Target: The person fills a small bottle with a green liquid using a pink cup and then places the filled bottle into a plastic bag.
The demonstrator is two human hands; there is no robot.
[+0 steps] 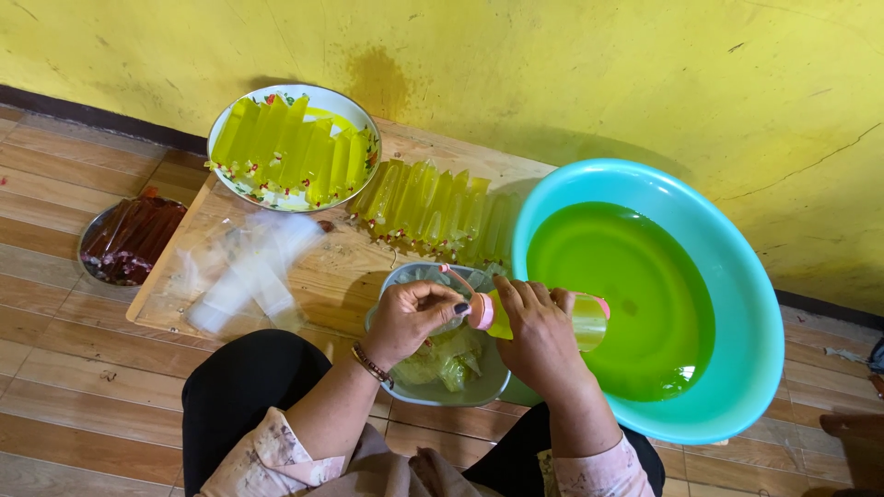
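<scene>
The right hand (539,339) is closed around a clear plastic cup with a pink rim (552,316), tipped on its side and part full of yellow-green liquid, held over the near rim of a turquoise basin (750,368). The left hand (405,317) pinches the mouth of a small clear bag (453,293) between thumb and fingers, right at the cup's lip; both sit above a grey bowl (433,391) that holds a few slack filled bags. The basin, broad and holding green liquid, takes up the whole right side and blocks any reach that way; its rim touches the bowl's right edge. Behind the hands a row of filled green packets (433,207) lies on a low wooden board (350,267), close to the bowl's far rim. Further back, a white enamel dish (364,124) with a flowered rim is packed with more green packets and stands against the yellow wall (571,64). To the left, a loose heap of empty clear bags (249,271) lies on the board, with bare wood between it and the bowl. Off the board's left edge, a metal tray of dark red packets (129,241) rests on the tiled floor (64,368), well apart from the hands. The person's knees in black cloth (244,382) close off the near side.
</scene>
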